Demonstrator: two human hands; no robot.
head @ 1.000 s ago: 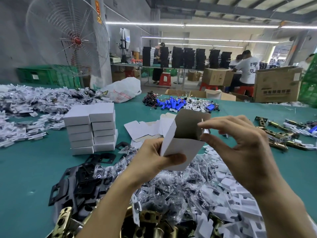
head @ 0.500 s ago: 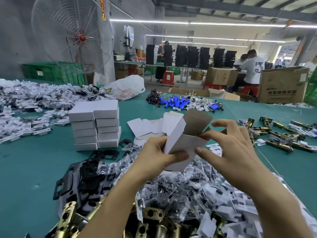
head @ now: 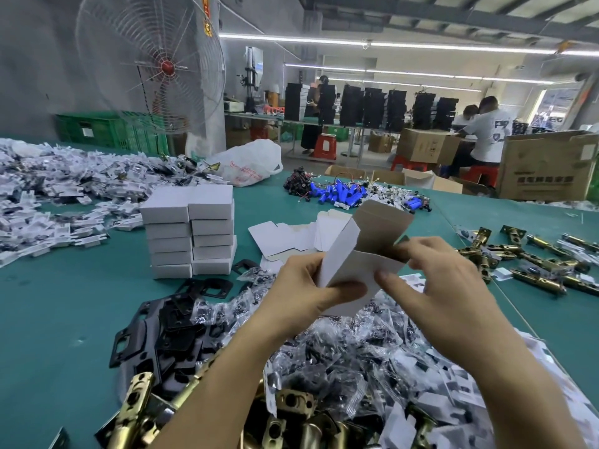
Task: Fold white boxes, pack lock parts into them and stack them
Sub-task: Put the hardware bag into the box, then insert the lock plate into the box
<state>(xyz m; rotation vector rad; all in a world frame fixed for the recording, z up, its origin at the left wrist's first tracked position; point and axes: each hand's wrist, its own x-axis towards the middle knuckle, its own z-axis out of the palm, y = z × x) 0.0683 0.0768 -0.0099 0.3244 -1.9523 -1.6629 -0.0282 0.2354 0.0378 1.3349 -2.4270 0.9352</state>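
I hold a white box [head: 350,264] up over the table, its top open and its brown lid flap standing up. My left hand [head: 301,293] grips its lower left side, thumb across the front. My right hand [head: 444,286] pinches its right side, thumb on the front face and fingers at the open rim. Two stacks of closed white boxes [head: 191,231] stand to the left. Flat unfolded box blanks [head: 291,238] lie behind the held box. Below my hands lies a heap of small bagged lock parts [head: 340,351].
Black metal plates [head: 168,325] lie at the lower left, brass latch bolts [head: 534,257] at the right and along the bottom edge. Blue cylinders [head: 340,192] and a white plastic bag [head: 249,163] sit farther back. Heaps of white packets [head: 64,192] cover the left. People work at tables behind.
My right hand has come down from above the box opening to its right side, thumb now on the front face. The box sits slightly lower; the left hand keeps its grip.
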